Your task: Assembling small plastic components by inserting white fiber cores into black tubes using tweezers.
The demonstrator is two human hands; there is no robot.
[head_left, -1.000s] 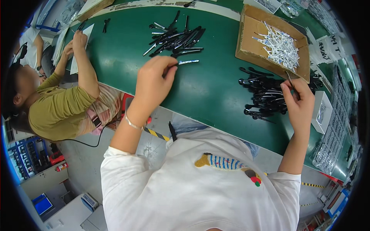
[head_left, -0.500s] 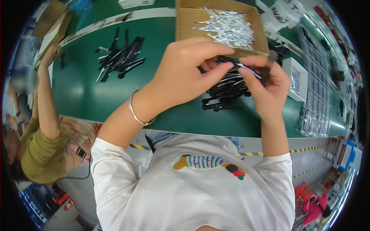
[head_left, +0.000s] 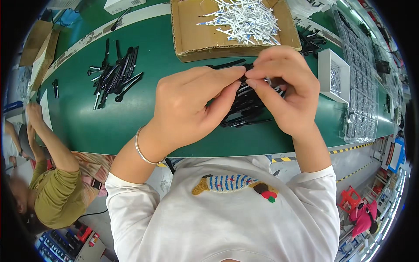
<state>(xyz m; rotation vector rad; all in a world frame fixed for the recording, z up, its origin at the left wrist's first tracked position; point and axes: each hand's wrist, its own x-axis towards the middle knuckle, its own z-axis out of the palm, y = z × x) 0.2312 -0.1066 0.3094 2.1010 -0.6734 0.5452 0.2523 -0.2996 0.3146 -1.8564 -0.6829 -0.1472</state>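
Note:
My left hand point(head_left: 187, 105) and my right hand point(head_left: 290, 89) meet fingertip to fingertip over the bench, both pinching a slim black piece point(head_left: 248, 67). Most of that piece is hidden behind the fingers. Under and between my hands lies a pile of similar long, glossy black pieces point(head_left: 242, 115), partly covered by them. Just beyond, an open cardboard box point(head_left: 185, 41) holds a heap of thin white strips point(head_left: 248, 22). A second, looser pile of black pieces point(head_left: 115, 78) lies on the green bench to the left.
Right of my hands stands a small white box point(head_left: 325, 76) with thin pieces inside, beside clear plastic trays point(head_left: 361, 100). More black pieces point(head_left: 312, 41) lie behind it. At far left a co-worker's arm point(head_left: 54, 137) reaches onto the green bench point(head_left: 144, 113).
The view has shifted. My hands have drawn closer, fingertips now meeting; the black piece, plainly seen before with a whitish-blue strip at my right fingers, is now mostly covered. The co-worker's hand has lowered.

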